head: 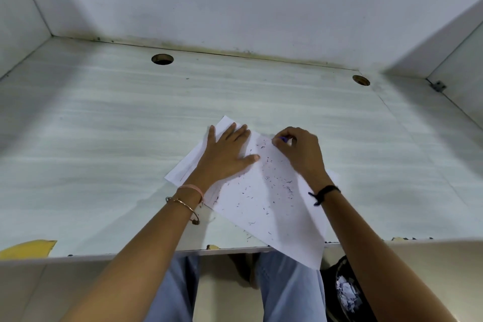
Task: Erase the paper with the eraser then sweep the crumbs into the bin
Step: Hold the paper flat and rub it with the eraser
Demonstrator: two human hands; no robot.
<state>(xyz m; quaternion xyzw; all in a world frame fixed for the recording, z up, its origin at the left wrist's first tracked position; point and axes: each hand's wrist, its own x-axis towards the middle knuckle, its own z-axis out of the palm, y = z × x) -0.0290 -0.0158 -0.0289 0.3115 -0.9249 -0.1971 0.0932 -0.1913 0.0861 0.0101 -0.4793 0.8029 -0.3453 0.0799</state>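
Here my left hand [230, 154] presses the paper [264, 198] flat, fingers straight and spread, the sheet lying skewed over the desk's [104, 138] near edge. My right hand [298, 149] pinches the eraser [283, 139] with curled fingers at the sheet's far edge. Crumbs [261, 191] dot the sheet; the bin [332, 295] stands below, right.

A pale, streak-grained bench [104, 125] runs wall to wall in a white-sided alcove, with a dark grimy line along its back edge. Two round openings are cut near that edge, the left hole [162, 59] and the right hole [361, 80]. A white sheet of paper [274, 204] lies askew at centre right, one corner overhanging the front edge. A few dark crumbs [249, 237] sit on the bare top just beside it. A yellow patch [28, 248] marks the front edge at left.
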